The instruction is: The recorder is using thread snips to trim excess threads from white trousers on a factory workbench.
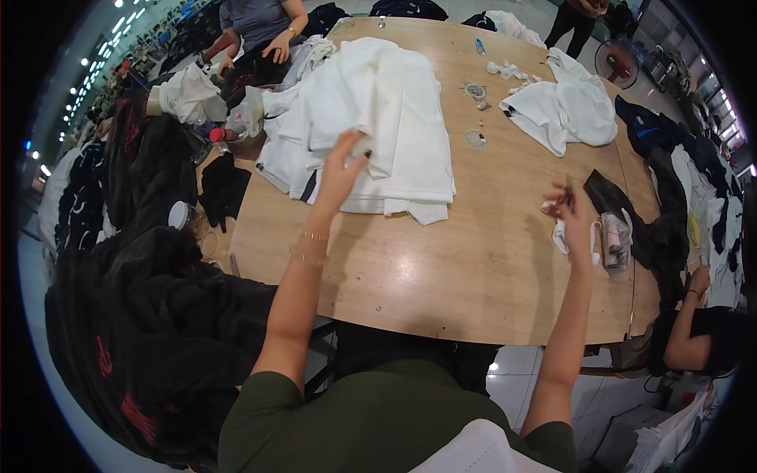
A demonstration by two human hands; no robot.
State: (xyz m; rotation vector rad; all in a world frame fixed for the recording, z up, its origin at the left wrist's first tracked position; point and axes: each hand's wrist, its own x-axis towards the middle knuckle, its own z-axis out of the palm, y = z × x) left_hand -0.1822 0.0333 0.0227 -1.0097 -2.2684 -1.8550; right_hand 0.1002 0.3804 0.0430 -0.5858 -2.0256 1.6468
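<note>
A stack of white garments [410, 102] lies on the wooden table ahead, its upper layers folded and uneven. My left hand [343, 167] is over the near part of this stack, thumb and fingers apart, slightly blurred against the white cloth. To the right, above the table, my right hand [576, 214] is bent with its fingers smeared by motion. Something small and dark red [560, 202] shows at those fingers; its kind is not clear. Under and beside that hand lie a white strip [561, 236] and a clear-wrapped pink roll [613, 240].
Another white garment [564, 106] lies at the far right of the table [410, 276]. Dark clothes [150, 331] heap at my left, and a dark garment [639, 229] lies right. Across the table a person [260, 31] handles dark cloth; another person's arm [692, 315] is at right.
</note>
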